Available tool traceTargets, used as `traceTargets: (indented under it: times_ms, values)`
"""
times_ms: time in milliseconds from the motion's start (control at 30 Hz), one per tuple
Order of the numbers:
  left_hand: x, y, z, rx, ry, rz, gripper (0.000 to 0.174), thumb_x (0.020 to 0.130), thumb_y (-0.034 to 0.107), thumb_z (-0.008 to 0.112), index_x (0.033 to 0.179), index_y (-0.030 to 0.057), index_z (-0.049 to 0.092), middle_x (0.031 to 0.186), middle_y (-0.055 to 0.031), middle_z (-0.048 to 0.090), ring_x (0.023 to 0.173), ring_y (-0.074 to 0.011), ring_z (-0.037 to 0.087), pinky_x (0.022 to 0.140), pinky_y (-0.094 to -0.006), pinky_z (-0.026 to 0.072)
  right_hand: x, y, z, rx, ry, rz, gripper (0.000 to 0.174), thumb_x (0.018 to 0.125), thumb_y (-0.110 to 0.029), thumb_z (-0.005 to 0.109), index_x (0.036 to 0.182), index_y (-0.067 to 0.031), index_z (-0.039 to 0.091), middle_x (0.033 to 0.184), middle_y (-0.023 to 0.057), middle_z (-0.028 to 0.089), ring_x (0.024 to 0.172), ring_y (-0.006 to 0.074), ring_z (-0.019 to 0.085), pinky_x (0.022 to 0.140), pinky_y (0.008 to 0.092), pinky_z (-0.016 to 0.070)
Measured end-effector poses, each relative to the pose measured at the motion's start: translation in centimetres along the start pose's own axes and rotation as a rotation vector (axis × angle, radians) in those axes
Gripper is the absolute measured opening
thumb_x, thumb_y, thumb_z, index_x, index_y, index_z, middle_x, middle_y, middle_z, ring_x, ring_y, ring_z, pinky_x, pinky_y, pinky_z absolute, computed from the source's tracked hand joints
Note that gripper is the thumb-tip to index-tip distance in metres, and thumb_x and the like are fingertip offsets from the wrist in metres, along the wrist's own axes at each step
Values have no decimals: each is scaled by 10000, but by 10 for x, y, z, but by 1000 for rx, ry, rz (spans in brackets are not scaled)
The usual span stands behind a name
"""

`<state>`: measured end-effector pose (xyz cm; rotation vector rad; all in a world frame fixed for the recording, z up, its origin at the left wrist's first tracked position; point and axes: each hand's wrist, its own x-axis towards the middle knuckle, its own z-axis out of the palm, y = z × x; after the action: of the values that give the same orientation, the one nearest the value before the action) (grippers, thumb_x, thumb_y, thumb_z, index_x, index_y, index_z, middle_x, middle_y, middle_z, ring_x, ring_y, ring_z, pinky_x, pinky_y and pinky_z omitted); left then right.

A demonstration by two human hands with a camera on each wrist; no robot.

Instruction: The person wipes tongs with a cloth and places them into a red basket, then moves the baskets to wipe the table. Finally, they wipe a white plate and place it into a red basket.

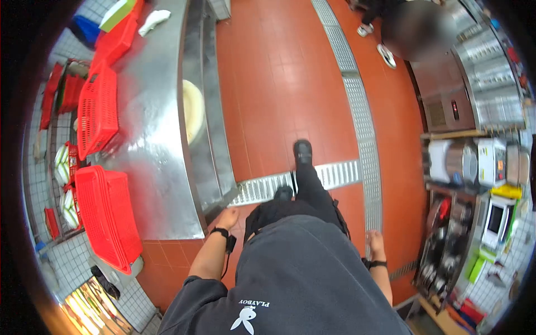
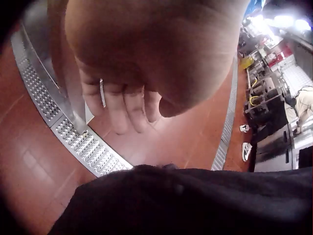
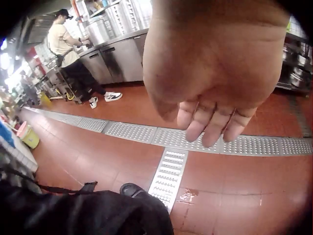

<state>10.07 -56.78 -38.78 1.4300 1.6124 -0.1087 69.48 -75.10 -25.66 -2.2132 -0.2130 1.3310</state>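
The left hand (image 1: 227, 218) hangs near the steel counter (image 1: 159, 192), the right hand (image 1: 377, 243) above the floor grating (image 1: 365, 151), fingers loosely curled, slightly parted

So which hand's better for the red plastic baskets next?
Probably the bare left hand: it's empty, near the silver metal counter, and closer to those baskets. The right hand, also empty, is farther.

Looks like commercial kitchen: long stainless-steel table (image 1: 148, 120), perforated silver metal drain covers (image 1: 355, 100), red-tiled floor (image 1: 279, 84), red plastic baskets (image 1: 109, 212), cylindrical steel pots (image 3: 99, 31).
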Motion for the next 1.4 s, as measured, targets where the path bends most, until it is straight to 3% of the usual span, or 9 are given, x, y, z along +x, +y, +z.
traceTargets:
  times_ms: [167, 200, 367, 500, 733, 967, 1133, 1200, 1400]
  values:
    - [-5, 57, -27, 51, 240, 94, 359, 899, 286, 481, 787, -23, 627, 770, -270, 609, 766, -380, 638, 683, -460, 462, 74, -53, 13, -57, -34, 186, 234, 941, -314, 533, 952, -89, 596, 718, 9, 527, 595, 133, 510, 492, 277, 393]
    - [-19, 98, -48, -47, 103, 78, 347, 908, 276, 478, 781, -9, 630, 753, -238, 615, 778, -339, 642, 698, -434, 470, 91, -63, 8, -84, -68, 177, 236, 942, -308, 531, 960, -83, 600, 739, 21, 548, 606, 136, 524, 499, 283, 411]
    - [-52, 223, -105, -429, -9, -123, 223, 916, 197, 632, 1057, 25, 617, 957, -57, 657, 832, -159, 602, 776, -319, 497, 199, -114, -28, -273, -259, -4, 249, 970, -268, 540, 1021, -30, 592, 846, 41, 620, 667, 126, 562, 551, 270, 450]
    - [-83, 307, -143, -571, -121, -170, 313, 922, 242, 660, 1142, 26, 607, 986, -47, 637, 905, -142, 604, 828, -301, 484, 208, -266, -17, -317, -227, -101, 236, 997, -273, 526, 961, -47, 584, 816, 7, 593, 668, 104, 533, 569, 265, 434]
    - [-41, 336, -167, -642, -143, -229, 452, 899, 261, 685, 1262, 14, 574, 1148, -132, 602, 1039, -208, 600, 906, -337, 485, 273, -406, 36, -475, -291, -452, 218, 991, -282, 531, 978, -70, 580, 844, 11, 597, 714, 102, 537, 620, 266, 444]
    - [54, 324, -197, -779, 64, -57, 482, 863, 269, 725, 1247, 20, 574, 1128, -129, 584, 1005, -213, 598, 868, -307, 495, 293, -496, 145, -692, -435, -432, 193, 971, -229, 568, 992, -40, 597, 833, 8, 591, 749, 109, 534, 677, 265, 444]
    - [115, 342, -298, -797, 113, 5, 527, 777, 318, 796, 1151, 9, 591, 1020, -93, 597, 834, -181, 564, 760, -305, 486, 280, -566, 187, -599, -389, -314, 277, 977, -280, 580, 1029, -8, 586, 918, 64, 643, 838, 143, 608, 706, 297, 495]
    - [133, 343, -333, -665, 23, 1, 536, 757, 327, 799, 1138, 7, 599, 951, -88, 613, 799, -181, 574, 736, -305, 490, 292, -593, 195, -710, -326, -249, 262, 980, -303, 572, 977, -42, 593, 872, 48, 636, 759, 136, 608, 651, 292, 489]
    - [156, 347, -371, -392, 64, 82, 444, 768, 278, 689, 1101, -2, 598, 987, -192, 662, 906, -341, 644, 792, -405, 514, 303, -666, 234, -587, -312, -255, 207, 980, -271, 568, 1007, -66, 580, 924, 50, 634, 754, 137, 614, 634, 292, 498]
